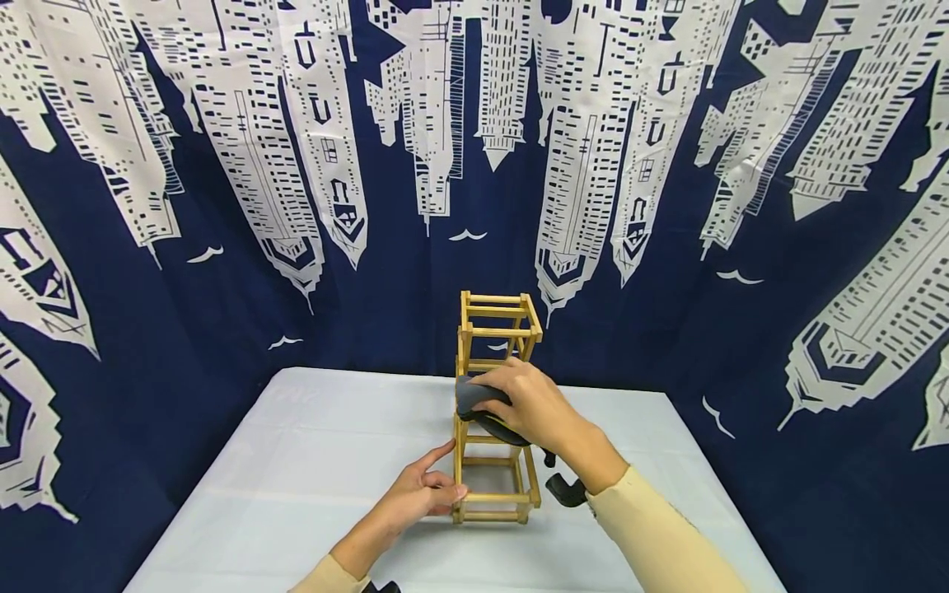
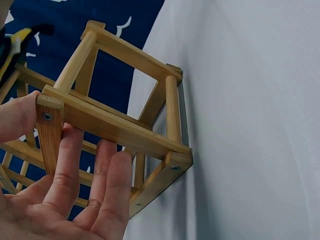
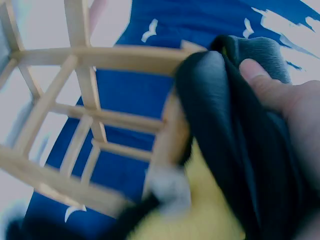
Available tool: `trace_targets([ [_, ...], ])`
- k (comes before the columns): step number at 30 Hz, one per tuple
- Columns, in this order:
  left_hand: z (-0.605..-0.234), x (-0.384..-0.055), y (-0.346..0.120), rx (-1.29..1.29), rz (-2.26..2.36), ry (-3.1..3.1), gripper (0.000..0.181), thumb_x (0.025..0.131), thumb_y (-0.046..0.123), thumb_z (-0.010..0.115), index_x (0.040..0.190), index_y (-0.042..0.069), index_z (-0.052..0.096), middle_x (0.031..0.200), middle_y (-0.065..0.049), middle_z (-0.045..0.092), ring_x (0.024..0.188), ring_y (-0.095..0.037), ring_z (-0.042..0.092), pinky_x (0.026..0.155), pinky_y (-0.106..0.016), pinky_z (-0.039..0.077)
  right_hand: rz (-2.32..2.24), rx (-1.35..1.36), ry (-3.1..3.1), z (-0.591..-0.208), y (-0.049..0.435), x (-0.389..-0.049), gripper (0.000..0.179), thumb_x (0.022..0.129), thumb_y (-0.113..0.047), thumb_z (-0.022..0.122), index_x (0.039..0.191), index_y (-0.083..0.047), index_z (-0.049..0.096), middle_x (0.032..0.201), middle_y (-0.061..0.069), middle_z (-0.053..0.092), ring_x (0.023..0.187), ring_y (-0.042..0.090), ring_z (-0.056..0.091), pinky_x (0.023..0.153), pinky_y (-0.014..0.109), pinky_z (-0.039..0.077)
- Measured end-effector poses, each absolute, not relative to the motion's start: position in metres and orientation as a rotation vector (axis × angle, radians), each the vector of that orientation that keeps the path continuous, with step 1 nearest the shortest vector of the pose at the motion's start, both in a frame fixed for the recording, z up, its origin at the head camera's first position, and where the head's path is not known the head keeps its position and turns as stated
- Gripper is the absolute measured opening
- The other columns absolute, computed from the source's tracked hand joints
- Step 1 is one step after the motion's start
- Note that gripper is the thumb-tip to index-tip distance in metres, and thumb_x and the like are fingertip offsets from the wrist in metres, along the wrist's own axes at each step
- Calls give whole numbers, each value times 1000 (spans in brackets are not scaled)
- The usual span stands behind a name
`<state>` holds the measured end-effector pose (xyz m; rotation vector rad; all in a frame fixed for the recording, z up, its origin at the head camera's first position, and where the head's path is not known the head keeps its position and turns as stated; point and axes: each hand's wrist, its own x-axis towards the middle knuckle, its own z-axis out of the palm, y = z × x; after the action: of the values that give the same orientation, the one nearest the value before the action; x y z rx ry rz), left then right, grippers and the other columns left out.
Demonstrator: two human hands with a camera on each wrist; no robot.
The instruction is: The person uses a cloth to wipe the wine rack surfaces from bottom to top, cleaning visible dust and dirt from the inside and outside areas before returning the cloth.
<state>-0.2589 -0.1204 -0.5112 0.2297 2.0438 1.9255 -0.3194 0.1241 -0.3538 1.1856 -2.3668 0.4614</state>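
Head view: left hand (image 1: 418, 494) grips the wooden rack (image 1: 459, 465) by a low post; its long axis rises past the right hand (image 1: 535, 401), which grasps a dark-and-yellow item (image 1: 470, 398) near mid-height.

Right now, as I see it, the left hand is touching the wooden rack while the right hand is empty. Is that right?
Not quite: the right hand isn't empty. The right wrist view shows it holding a dark item. The left hand is indeed touching the wooden rack.
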Motion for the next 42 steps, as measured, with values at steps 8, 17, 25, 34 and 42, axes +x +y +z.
trace_targets([
  [8, -516, -259, -119, 238, 1930, 2070, 94, 107, 25, 86, 185, 14, 34, 106, 3, 87, 103, -14, 80, 102, -54, 70, 391, 1055, -2468, -357, 95, -338, 27, 103, -23, 91, 129, -14, 89, 120, 4, 90, 109, 29, 82, 94, 49, 70],
  [17, -516, -259, -116, 241, 1944, 2061, 93, 107, 24, 86, 184, 11, 35, 104, 4, 86, 101, -13, 79, 102, -54, 70, 522, 841, -2596, -362, 88, -364, 23, 102, -29, 94, 120, -14, 91, 111, 7, 89, 90, 21, 78, 75, 38, 63],
  [25, -514, -259, -119, 215, 1946, 2066, 95, 105, 24, 88, 184, 15, 37, 107, 1, 88, 103, -16, 81, 102, -52, 71, 603, 1072, -2626, -351, 101, -353, 22, 104, -30, 92, 116, -11, 91, 104, 2, 88, 85, 11, 73, 78, 31, 60],
  [34, -511, -260, -120, 221, 1948, 2048, 94, 105, 27, 89, 184, 17, 38, 108, 1, 88, 104, -16, 82, 104, -53, 70, 554, 1257, -2525, -347, 117, -340, 21, 104, -23, 91, 122, -12, 90, 119, 3, 90, 110, 22, 85, 100, 44, 70],
  [42, -515, -261, -118, 221, 1961, 2037, 91, 106, 22, 87, 183, 18, 38, 108, 0, 89, 103, -16, 82, 101, -50, 71, 375, 1257, -2549, -344, 133, -328, 24, 102, -22, 93, 125, -14, 91, 118, 0, 88, 111, 22, 81, 97, 44, 69],
])
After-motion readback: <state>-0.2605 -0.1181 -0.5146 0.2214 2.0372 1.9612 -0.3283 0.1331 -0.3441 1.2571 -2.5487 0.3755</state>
